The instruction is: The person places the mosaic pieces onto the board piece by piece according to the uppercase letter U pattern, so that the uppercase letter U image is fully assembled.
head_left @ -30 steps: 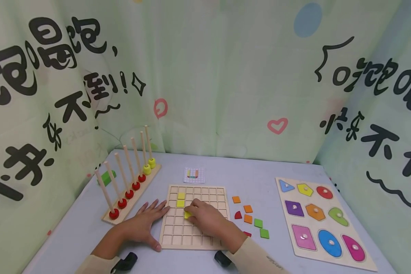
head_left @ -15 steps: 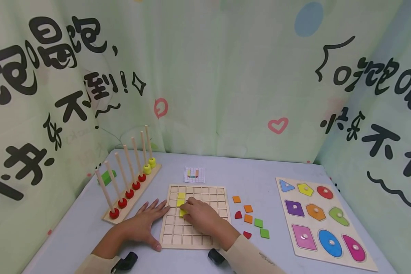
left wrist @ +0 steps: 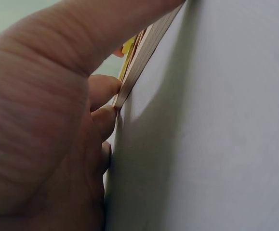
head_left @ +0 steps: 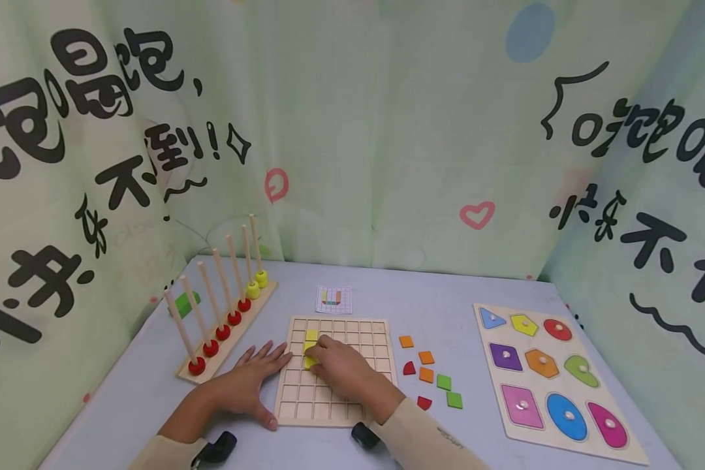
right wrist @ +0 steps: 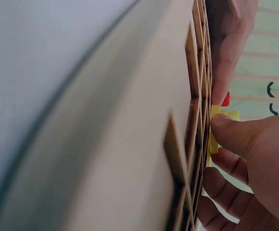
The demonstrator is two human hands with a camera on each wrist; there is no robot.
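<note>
A wooden grid board (head_left: 296,394) lies on the table. My left hand (head_left: 241,386) rests at its left side, fingers spread, with fingertips and thumb at the board's edge. Over the board, my right hand (head_left: 348,371) pinches a yellow square tile (head_left: 309,363) between thumb and finger, as the right wrist view also shows on the tile (right wrist: 214,140). That tile is just below two yellow tiles (head_left: 311,335) in the same column; the lower of them is partly covered by the fingers. Whether the pinched tile sits fully in its cell, I cannot tell.
Right of the board lie loose orange tiles (head_left: 425,357), green tiles (head_left: 454,399) and red pieces (head_left: 424,403). A pattern card (head_left: 333,300) is behind it. A peg stand with beads (head_left: 222,333) stands left, a shape puzzle (head_left: 519,405) far right.
My right hand has shifted slightly left with the yellow tile, bringing it into line under the other yellow tiles. The left hand has stayed in place.
</note>
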